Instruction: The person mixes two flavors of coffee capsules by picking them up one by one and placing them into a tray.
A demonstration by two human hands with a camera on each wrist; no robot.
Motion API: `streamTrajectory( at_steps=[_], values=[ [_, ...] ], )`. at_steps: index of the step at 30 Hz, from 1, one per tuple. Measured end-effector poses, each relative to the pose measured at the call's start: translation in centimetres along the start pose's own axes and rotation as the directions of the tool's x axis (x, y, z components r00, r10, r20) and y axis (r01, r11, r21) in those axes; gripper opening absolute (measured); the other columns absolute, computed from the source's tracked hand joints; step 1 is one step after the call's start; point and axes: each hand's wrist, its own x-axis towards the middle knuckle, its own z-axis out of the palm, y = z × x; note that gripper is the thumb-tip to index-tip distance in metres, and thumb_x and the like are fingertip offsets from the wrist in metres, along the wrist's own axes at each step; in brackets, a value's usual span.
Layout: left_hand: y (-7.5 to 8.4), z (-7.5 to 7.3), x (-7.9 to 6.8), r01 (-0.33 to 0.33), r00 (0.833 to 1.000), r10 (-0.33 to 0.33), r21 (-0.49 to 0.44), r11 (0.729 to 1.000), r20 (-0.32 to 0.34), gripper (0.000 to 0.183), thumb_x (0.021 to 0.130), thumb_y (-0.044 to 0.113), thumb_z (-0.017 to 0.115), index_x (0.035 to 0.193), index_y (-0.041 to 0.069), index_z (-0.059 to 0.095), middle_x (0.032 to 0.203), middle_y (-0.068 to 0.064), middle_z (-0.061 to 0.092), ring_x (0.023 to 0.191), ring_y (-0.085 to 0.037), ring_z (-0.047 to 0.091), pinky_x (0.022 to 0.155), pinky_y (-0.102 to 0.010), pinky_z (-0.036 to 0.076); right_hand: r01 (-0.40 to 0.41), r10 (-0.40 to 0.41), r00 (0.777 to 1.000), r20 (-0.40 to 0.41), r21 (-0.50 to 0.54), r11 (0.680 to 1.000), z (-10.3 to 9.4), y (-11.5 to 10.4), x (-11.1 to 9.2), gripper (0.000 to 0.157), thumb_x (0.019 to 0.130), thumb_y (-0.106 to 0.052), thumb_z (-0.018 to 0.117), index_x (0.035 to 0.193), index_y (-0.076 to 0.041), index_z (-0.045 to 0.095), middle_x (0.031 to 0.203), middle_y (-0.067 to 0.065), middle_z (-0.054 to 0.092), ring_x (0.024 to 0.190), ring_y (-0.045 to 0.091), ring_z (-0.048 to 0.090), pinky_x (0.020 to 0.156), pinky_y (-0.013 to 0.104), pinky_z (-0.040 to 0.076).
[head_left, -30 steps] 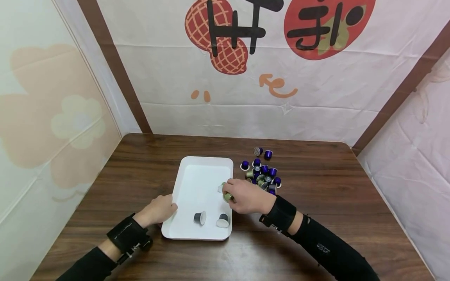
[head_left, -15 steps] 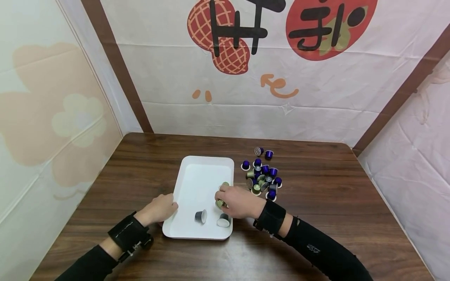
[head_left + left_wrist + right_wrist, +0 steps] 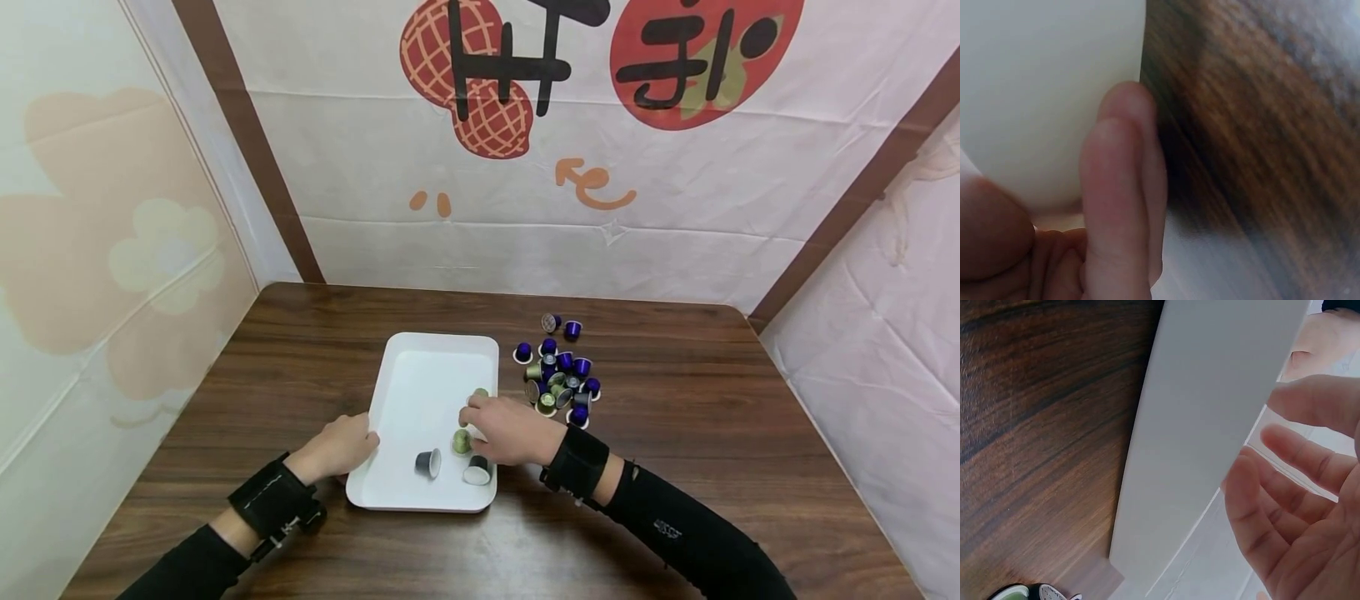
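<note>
A white tray [image 3: 423, 375] lies on the table, with my left hand [image 3: 339, 447] gripping its left edge. In the left wrist view, the fingers [image 3: 1116, 187] and thumb close around the tray's wall. My right hand [image 3: 517, 432] hovers over the tray's right side, fingers parted and nothing between them. Just beside its fingertips rests a green coffee capsule [image 3: 461, 442]. Another green capsule [image 3: 481, 392] is mostly hidden behind that hand. Nearer the tray's front are a grey capsule [image 3: 428, 462] on its side and a dark grey capsule [image 3: 477, 471].
Right of the tray, several purple capsules [image 3: 582, 367] and green capsules [image 3: 547, 405] form a loose cluster on the brown wooden table [image 3: 675, 392]. A purple capsule [image 3: 573, 331] sits farther back. Behind the table hangs a printed white cloth [image 3: 360, 192].
My right hand has moved left and toward me over the tray, then let go of the green capsule, which now rests on the tray. The left hand keeps its grip.
</note>
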Motion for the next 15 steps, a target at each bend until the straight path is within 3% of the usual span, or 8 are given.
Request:
streamTrajectory(
  at_steps=[5,9,15],
  values=[
    [-0.1,0.1,0.0,0.017,1.000,-0.017,0.012,1.000,0.009,0.032,0.094,0.010,0.041,0.114,-0.013,0.050,0.071,-0.011,0.054,0.051,-0.019,0.055,0.042,-0.030,0.046,0.005,-0.004,1.000,-0.029,0.033,0.999,-0.7,0.7,-0.8,0.024,0.088,-0.019,0.064,0.110,-0.010,0.062,0.099,0.001,0.056,0.075,0.007,0.052,0.066,0.020,0.045],
    [0.0,0.0,0.1,0.025,1.000,-0.025,0.016,1.000,0.015,0.031,0.095,0.011,0.040,0.114,-0.012,0.050,0.069,-0.011,0.052,0.049,-0.019,0.054,0.041,-0.029,0.045,0.009,-0.004,0.994,-0.112,0.043,0.999,-1.9,2.4,-2.3,0.021,0.086,-0.013,0.064,0.106,-0.006,0.063,0.095,0.002,0.058,0.074,0.008,0.052,0.065,0.021,0.046],
    [0.2,-0.2,0.0,0.027,0.999,-0.027,0.023,0.999,0.019,0.030,0.095,0.011,0.041,0.112,-0.011,0.050,0.069,-0.011,0.053,0.050,-0.020,0.054,0.041,-0.030,0.045,-0.057,0.053,0.988,-0.146,-0.025,0.998,-2.8,5.4,-5.5,0.010,0.087,-0.011,0.065,0.097,-0.009,0.066,0.090,0.001,0.058,0.072,0.007,0.051,0.063,0.023,0.047]
  ],
)
